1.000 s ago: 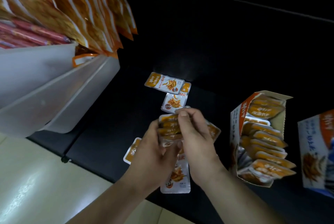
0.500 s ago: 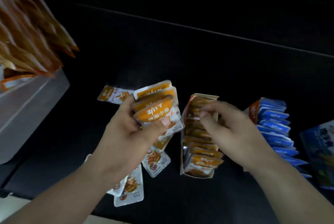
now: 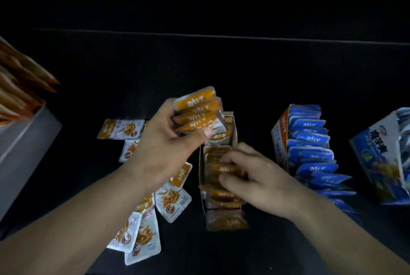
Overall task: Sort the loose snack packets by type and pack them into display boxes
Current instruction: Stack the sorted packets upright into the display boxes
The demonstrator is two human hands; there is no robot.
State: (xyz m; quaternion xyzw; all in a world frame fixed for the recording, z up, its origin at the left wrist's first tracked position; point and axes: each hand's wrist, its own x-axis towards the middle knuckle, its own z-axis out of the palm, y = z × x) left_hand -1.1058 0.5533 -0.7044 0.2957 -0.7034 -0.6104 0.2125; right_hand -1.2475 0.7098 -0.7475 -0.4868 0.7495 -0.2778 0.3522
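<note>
At the middle of a dark worktop (image 3: 266, 70) stands an orange display box (image 3: 202, 197), open at the top, with a row of orange packets on edge inside it. One more packet (image 3: 226, 221) lies flat at the box's near end. My left hand (image 3: 168, 141) is raised over the box's far left corner and grips a stack of orange packets (image 3: 197, 110), thumb across the front face and fingers behind, the packets fanned slightly like cards. My right hand (image 3: 261, 181) reaches in from the right of the box, fingers bent down among the packed row. The dim, blurred picture does not show whether it pinches a packet or only parts them. Left of the box, loose orange packets (image 3: 170, 201) lie scattered and overlapping on the worktop. Right of the box stands a blue display box (image 3: 280, 132) full of blue packets, and beyond it a second blue box (image 3: 377, 159). Far to the left of the orange box is a white bin (image 3: 22, 152) with large orange bags (image 3: 20, 92) above it. These packets look light, thin and glossy, so I judge them slippery and bendy, and a stack would slide apart if held loosely. I think the surest hold is a pinch across the flat faces, near a sealed edge, feeding them in on edge where the row is opened.
</note>
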